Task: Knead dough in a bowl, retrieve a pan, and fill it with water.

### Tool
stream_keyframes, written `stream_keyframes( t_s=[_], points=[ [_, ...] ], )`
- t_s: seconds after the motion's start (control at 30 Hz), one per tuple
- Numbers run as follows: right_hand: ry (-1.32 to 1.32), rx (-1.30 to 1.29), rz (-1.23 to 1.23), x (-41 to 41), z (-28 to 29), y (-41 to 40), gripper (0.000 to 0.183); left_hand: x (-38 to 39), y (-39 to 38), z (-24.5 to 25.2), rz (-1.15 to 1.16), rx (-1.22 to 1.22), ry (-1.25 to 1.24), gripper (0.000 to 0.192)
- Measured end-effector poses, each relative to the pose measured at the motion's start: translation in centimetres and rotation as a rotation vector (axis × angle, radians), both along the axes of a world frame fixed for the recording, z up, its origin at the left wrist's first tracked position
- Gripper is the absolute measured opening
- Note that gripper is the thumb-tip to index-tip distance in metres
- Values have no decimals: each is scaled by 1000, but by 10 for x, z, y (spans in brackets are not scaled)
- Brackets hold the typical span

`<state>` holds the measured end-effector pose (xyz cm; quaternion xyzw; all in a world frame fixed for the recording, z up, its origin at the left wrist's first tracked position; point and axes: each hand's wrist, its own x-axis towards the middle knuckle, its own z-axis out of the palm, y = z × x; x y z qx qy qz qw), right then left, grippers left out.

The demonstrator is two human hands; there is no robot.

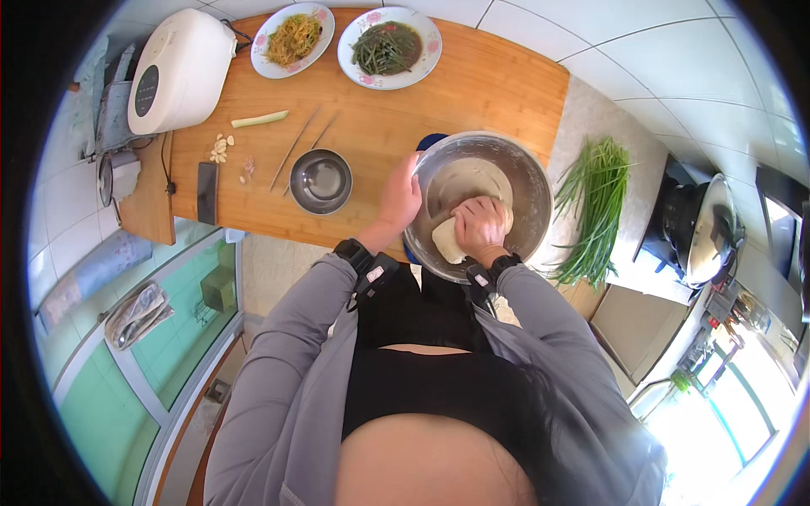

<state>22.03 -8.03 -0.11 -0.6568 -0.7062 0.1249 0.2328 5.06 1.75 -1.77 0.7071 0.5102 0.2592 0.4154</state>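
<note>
A large steel mixing bowl (538,183) stands at the front right of the wooden table, tilted slightly, with a dark blue item (431,140) partly under it. My left hand (402,197) grips the bowl's left rim, thumb at the inner side. Inside the bowl, my right hand (479,222) is pressed into a lump of pale dough (448,241), its fingers curled over the top. The hand hides part of the dough. Whitish smears of flour or dough coat the bowl's inner wall.
On the wooden table (500,82) are a small steel bowl (321,181), chopsticks (294,148), garlic cloves (219,149), a dark rectangular block (207,193), a plate of green beans (388,48), a plate of shredded food (292,40) and a rice cooker (183,73). Green chives (595,209) lie right.
</note>
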Motion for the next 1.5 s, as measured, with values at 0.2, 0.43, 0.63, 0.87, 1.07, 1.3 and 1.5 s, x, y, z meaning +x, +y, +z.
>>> stream_keyframes(
  t_s=[0.2, 0.43, 0.63, 0.87, 1.07, 1.3, 1.5],
  points=[
    [-28, -84, 8, -5, -13, 31, 11, -3, 2, 5, 0, -66, -24, 39],
    [-34, -124, 32, -12, -27, 72, 19, -5, 4, 17, 10, -105, -29, 39],
    [-26, -98, -50, -9, -36, 85, 24, 3, 3, 29, 21, -157, -18, 37],
    [48, -286, -212, -4, 4, 29, 24, -4, -3, 3, -33, -38, 2, 36],
    [-123, -66, -365, -5, 12, -29, 13, 1, -3, 1, -34, -5, 40, 37],
    [-99, -32, -249, 4, -21, 21, 12, 0, -1, 3, -27, -13, 31, 38],
    [-114, -102, -204, 8, -22, 52, 24, 2, 1, 15, -35, -67, 35, 37]
  ],
)
